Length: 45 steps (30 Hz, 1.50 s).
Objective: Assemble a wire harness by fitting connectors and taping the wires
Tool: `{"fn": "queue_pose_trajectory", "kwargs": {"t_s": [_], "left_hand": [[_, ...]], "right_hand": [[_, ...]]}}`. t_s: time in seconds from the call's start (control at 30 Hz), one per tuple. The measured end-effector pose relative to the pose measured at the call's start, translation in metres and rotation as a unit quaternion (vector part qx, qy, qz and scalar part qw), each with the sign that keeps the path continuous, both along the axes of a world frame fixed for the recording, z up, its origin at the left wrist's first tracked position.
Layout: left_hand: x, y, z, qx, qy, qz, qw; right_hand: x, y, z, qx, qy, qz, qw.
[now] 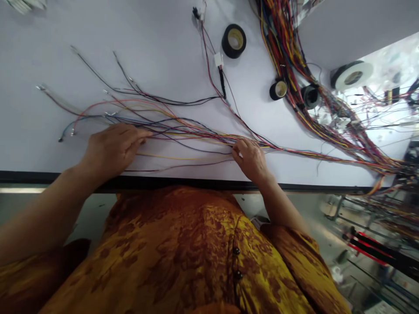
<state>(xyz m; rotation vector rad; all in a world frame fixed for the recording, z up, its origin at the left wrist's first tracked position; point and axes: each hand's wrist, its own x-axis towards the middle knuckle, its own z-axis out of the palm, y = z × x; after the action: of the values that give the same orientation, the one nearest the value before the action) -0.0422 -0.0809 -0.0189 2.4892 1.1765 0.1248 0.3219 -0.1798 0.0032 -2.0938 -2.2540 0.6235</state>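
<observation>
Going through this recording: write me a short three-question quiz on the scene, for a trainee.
1. True or false: the left hand lies on the loose coloured wires.
2. Which lies closest to the small white connector? A) a roll of black tape B) a pair of pliers C) a soldering iron
3. Which hand is nearer the thick wire harness?

Key: 1 true; 2 A; 3 the right hand.
</observation>
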Motion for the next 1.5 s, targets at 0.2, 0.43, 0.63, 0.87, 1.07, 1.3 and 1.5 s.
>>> {"fn": "queue_pose_trajectory", "kwargs": {"t_s": [0.2, 0.43, 0.63, 0.87, 1.07, 1.3, 1.5], "left_hand": [[-0.001, 0.000, -0.001, 0.003, 0.011, 0.007, 1.000], [0.002, 0.000, 0.001, -0.001, 0.019, 0.008, 1.000], [0.003, 0.002, -0.001, 0.003, -0.009, -0.010, 1.000], [-0.006, 0.010, -0.001, -0.016, -0.003, 0.006, 1.000], [-0.006, 0.011, -0.001, -0.027, -0.012, 0.017, 0.999], [-0.009, 0.009, -0.005, -0.017, -0.016, 0.014, 1.000], [-0.009, 0.009, -0.004, -0.008, -0.020, 0.016, 1.000]], "right_hand": [[0.006, -0.007, -0.005, 0.024, 0.047, -0.042, 0.998], [0.001, -0.003, -0.007, 0.027, -0.058, -0.009, 0.998], [0.008, -0.002, -0.009, 0.022, 0.031, -0.052, 0.998], [0.026, -0.006, -0.011, 0.112, 0.198, -0.173, 0.958], [0.019, -0.011, -0.009, 0.108, 0.207, -0.172, 0.957], [0.019, -0.009, -0.013, 0.076, 0.214, -0.080, 0.971], [0.018, -0.003, -0.011, 0.065, 0.134, -0.048, 0.988]]}}
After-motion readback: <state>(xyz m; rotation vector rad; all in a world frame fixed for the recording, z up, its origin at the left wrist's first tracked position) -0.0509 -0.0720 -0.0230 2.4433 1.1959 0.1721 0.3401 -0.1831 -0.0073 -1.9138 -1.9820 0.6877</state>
